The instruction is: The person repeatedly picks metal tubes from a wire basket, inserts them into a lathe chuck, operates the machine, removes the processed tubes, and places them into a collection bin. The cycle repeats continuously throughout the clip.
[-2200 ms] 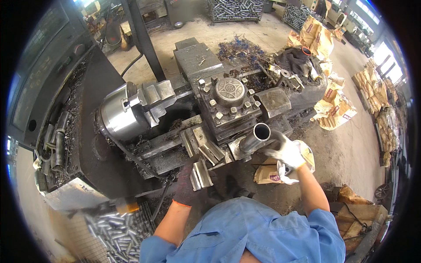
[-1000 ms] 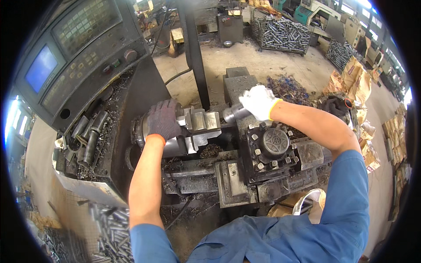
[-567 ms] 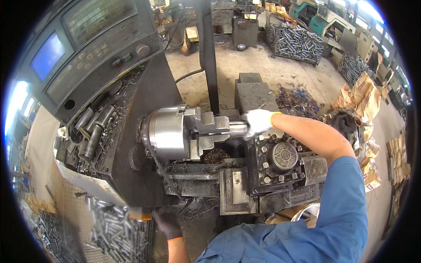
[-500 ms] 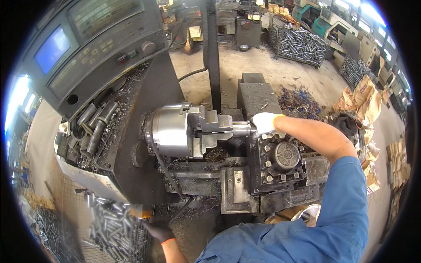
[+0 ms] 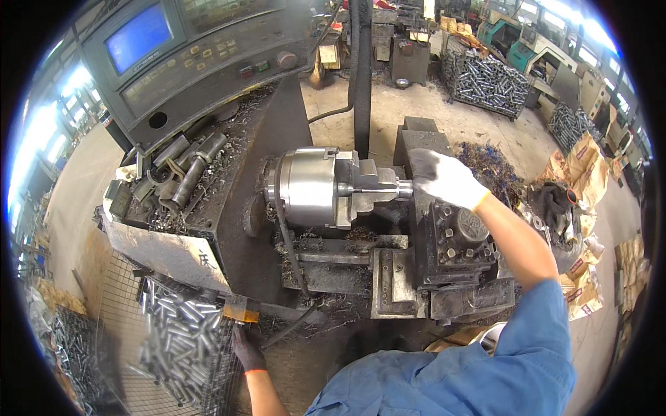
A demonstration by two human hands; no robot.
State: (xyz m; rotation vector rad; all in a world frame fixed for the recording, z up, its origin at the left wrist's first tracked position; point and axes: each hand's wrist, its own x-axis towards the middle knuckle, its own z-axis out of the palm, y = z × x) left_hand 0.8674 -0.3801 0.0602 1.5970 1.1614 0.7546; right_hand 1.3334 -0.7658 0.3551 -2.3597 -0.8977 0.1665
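My right hand (image 5: 444, 179), in a white glove, grips the end of a short metal tube (image 5: 402, 188) that sticks out of the jaws of the lathe chuck (image 5: 309, 186). The tube lies level, with its other end inside the jaws. My left hand (image 5: 246, 350), in a dark glove, is low at the lower left. It rests against the edge of a wire basket (image 5: 114, 312) filled with several grey metal tubes (image 5: 177, 340). Whether its fingers hold a tube is hidden.
The square tool post (image 5: 463, 236) sits just right of the chuck, under my right forearm. A control panel with a blue screen (image 5: 142, 35) stands behind the lathe. Loose bars and swarf lie on the headstock tray (image 5: 180, 184). A black column (image 5: 361, 69) rises behind the chuck.
My left hand left the chuck and dropped to the basket of tubes at the lower left. My right hand carried the tube to the chuck and now holds it in the jaws.
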